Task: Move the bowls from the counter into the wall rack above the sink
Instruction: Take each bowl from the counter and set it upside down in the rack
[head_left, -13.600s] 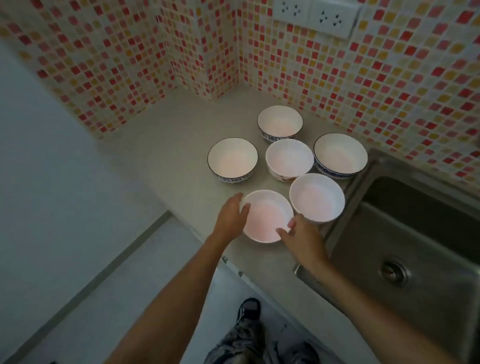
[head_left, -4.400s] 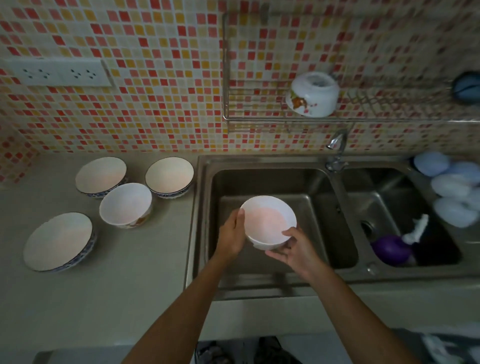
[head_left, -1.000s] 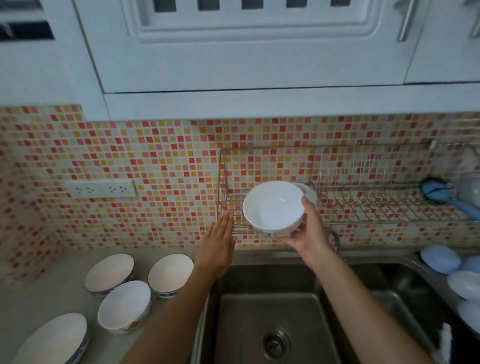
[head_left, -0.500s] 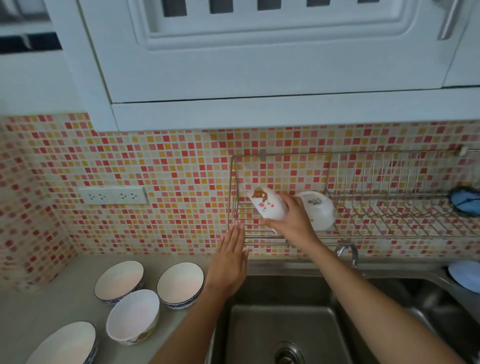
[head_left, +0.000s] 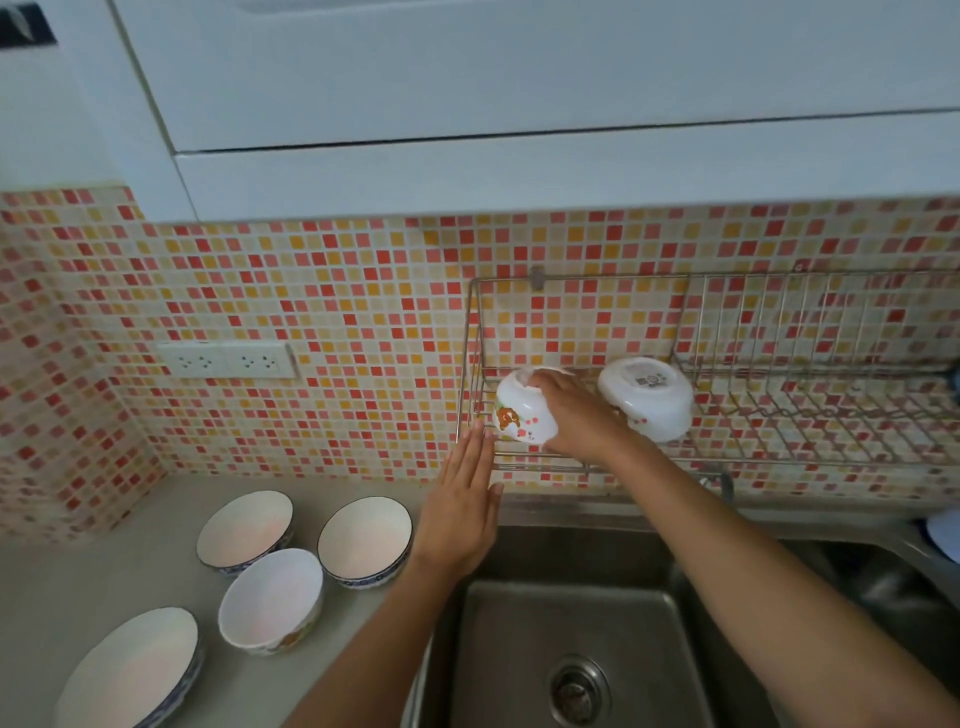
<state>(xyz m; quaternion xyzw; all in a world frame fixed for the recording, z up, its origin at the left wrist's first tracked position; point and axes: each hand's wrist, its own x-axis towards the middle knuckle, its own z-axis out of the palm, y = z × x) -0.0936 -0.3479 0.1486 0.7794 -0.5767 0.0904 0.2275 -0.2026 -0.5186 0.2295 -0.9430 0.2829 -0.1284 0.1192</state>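
Now your right hand (head_left: 569, 415) grips the small white bowl (head_left: 522, 413) mouth-down at the left end of the wall rack (head_left: 727, 457), fingers curled over its base and side; the bear print faces you. Half a second ago the same bowl was tipped higher, just in front of the wires; now it sits lower, against the rack's bottom wires. A second ago you held it mouth toward you, still upright.

Your left hand (head_left: 462, 509) is flat and released, fingers straight and together, fingertips just at the rack's lower left corner. It holds nothing, much as in the two frames before.

A second white bowl (head_left: 647, 397) lies upside down in the rack just right of your right hand, label on its base showing, as before.

Four bowls stay on the bench (head_left: 78, 582) left of the sink (head_left: 571, 649): two blue-rimmed ones at the back (head_left: 244, 530) (head_left: 363, 540), a deeper white one (head_left: 270, 600) in front of them, and a wide blue-rimmed one (head_left: 130, 670) nearest you. At the start there were six on the bench.
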